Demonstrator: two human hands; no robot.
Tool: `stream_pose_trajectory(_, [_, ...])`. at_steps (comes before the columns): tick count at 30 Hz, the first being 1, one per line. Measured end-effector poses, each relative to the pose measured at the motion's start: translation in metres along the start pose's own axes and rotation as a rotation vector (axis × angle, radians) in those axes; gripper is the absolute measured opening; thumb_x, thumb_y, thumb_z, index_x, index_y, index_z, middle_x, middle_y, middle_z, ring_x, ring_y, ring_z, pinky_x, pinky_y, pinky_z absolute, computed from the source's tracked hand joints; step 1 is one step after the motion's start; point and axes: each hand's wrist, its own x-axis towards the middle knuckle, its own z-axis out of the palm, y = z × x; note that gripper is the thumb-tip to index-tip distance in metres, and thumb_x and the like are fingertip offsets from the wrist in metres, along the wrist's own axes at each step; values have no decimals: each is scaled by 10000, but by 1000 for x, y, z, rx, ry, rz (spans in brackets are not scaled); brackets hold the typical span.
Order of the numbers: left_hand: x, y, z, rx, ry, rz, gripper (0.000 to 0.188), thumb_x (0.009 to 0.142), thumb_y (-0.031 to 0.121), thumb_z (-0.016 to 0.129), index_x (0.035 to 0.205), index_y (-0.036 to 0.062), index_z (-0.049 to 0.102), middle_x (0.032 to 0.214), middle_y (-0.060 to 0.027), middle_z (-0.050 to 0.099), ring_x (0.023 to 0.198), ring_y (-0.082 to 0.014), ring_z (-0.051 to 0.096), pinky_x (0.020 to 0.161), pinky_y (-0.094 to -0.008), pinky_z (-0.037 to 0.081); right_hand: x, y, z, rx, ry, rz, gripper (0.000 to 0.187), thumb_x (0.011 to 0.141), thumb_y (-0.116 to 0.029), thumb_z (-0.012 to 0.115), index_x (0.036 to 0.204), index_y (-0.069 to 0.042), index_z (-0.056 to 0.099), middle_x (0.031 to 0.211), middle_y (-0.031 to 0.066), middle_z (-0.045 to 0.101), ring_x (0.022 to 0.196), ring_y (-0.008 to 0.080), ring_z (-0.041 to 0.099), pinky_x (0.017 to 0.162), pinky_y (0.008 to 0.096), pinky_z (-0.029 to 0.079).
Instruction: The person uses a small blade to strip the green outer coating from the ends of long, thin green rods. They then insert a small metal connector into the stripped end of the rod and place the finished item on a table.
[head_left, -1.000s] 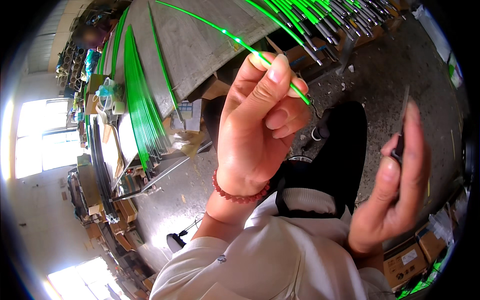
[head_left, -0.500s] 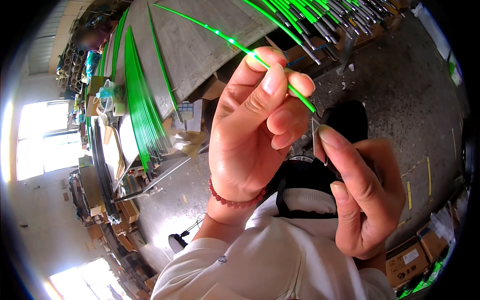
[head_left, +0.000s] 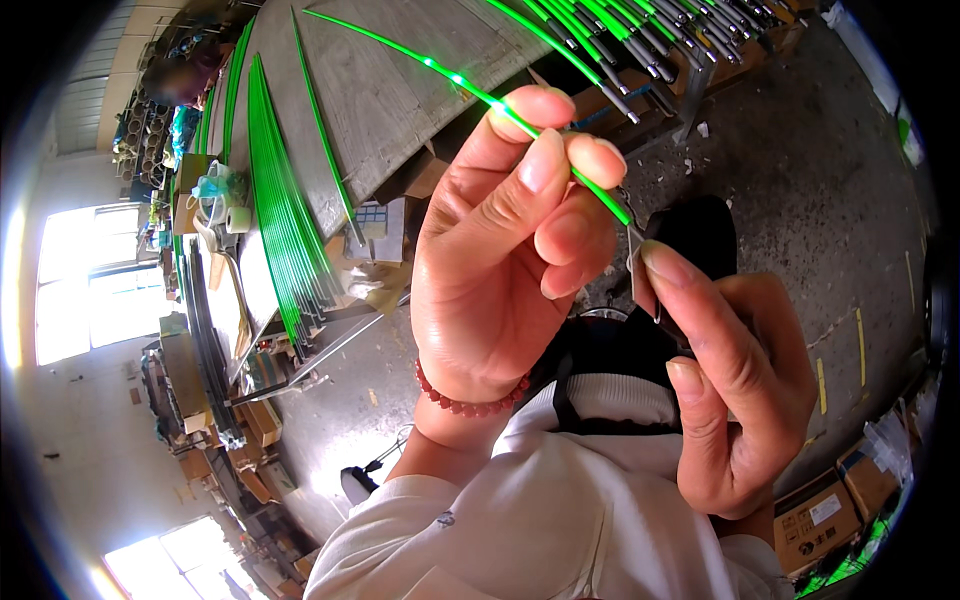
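My left hand [head_left: 480, 260], with a red bead bracelet at its wrist, pinches a thin bright green rod [head_left: 608, 203] near its end. The rod slants from the upper left down to the right, and its tip points at my right hand [head_left: 745, 375]. Between the thumb and fingers of that hand is a small flat, thin greyish-brown piece [head_left: 641, 282]. Its upper corner is at the rod's tip; whether they touch I cannot tell. Part of the piece is hidden by my fingers.
Beyond my left hand is a grey table [head_left: 400, 120] bearing a fanned bundle of green rods [head_left: 280, 200]. More rods with dark ends [head_left: 655, 65] jut over an edge at the top right. Cardboard boxes [head_left: 818, 530] stand at the lower right. A person [head_left: 185, 75] is at the far left.
My right hand has shifted slightly right and the flat piece has tilted a little. The left hand has moved slightly left, still pinching the rod.
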Motion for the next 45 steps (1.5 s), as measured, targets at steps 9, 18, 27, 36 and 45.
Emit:
stream_pose_trajectory(9, [-1,-5,-6,49,-27,12,408,849,-71,517,1245,5,452,1071,-152,516,751,-150,511,572,-206,482,0,6,0,195,2,28,401,874,-125,500,1214,62,601,1031,154,679,754,175,537,671,271,432])
stream_pose_trajectory(18, [-2,-11,-8,26,16,14,366,881,-74,454,1237,9,462,1065,-176,518,706,-113,465,546,-180,431,-6,5,-1,65,-30,103,406,866,-72,492,1238,63,583,1058,179,675,776,189,538,710,281,443])
stream_pose_trajectory(27, [-2,-19,-8,64,111,61,253,975,22,410,1208,16,506,1043,-151,560,649,-55,418,501,-152,357,-8,5,14,-15,54,107,384,892,-25,473,1253,57,573,1077,146,662,805,185,528,720,282,445])
stream_pose_trajectory(36, [6,-19,4,120,308,42,48,990,145,515,1019,133,551,908,-70,649,542,-34,385,488,-177,327,-5,16,22,-193,193,-31,386,936,-50,439,1290,79,524,1207,170,608,824,178,519,721,286,444])
stream_pose_trajectory(45, [11,-12,6,124,239,61,75,996,185,511,1006,122,552,890,-60,636,543,-45,397,497,-182,325,2,30,5,-97,364,-129,416,923,-88,466,1296,92,501,1227,155,601,784,169,507,708,281,438])
